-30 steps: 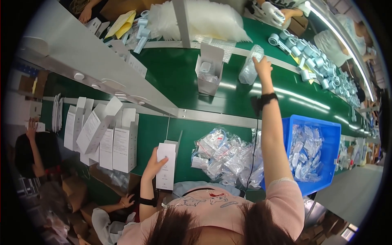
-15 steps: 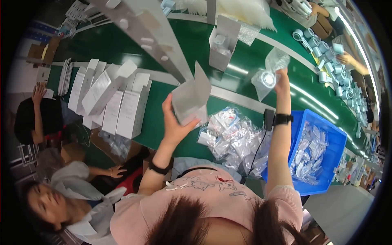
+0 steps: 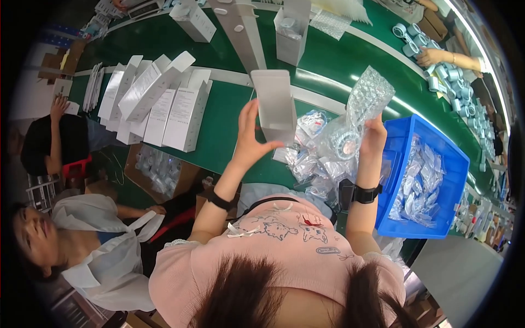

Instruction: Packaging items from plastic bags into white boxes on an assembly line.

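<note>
My left hand is closed round the lower sides of an upright white box whose top is open. The inside of the box looks bare as far as it shows. In my right hand is a bubble-wrap bag, pinched near its middle. A round white part shows through the plastic at the bag's lower end, just right of the box and apart from it. Below the bag and box lies a pile of clear plastic packets with white and blue contents.
A blue bin of clear packets stands at the right. Several white boxes lean together at the left. Beyond, a green surface carries an open box and another. A metal post rises ahead. Co-workers sit left; another's hand is far right.
My right hand has brought the bubble-wrap bag nearer, towards the box. My left hand has turned the box upright, its opening up. Another white box now shows on the green surface at far left.
</note>
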Available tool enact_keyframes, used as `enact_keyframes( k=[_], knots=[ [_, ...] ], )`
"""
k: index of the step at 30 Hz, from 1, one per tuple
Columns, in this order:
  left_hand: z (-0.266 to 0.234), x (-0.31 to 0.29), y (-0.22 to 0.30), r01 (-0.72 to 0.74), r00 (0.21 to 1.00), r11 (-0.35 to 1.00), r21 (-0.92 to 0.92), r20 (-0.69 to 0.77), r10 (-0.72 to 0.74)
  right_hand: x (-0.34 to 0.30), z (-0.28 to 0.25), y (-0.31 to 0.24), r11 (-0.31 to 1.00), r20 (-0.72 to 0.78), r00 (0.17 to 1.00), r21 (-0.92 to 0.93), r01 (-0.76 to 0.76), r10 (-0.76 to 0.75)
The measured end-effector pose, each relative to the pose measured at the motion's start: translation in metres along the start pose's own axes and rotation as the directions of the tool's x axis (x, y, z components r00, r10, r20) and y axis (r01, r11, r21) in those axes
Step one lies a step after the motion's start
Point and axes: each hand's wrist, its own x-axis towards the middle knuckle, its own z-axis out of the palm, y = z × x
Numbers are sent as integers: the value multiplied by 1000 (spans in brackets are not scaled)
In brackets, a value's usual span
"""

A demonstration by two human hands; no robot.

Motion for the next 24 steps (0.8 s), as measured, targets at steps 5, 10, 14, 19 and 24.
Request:
enact_keyframes(
  k=[5,10,14,19,24],
  knots=[
    [2,23,-32,-68,995,990,125,81,58,1,41,6,949,10,979,245,-199,202],
    [29,22,-22,-155,988,987,30,-22,156,18,123,47,943,-337,887,-4,332,-314],
    [39,13,4,-107,987,992,64,-113,114,14,125,60,526,-91,620,-632,569,-779],
    [41,27,-11,-14,950,994,-104,-313,-19,3,122,31,-54,612,718,-772,634,-331],
    [23,33,-9,-550,820,819,163,-78,567,14,117,22,7,499,866,-867,499,-26]
  ],
)
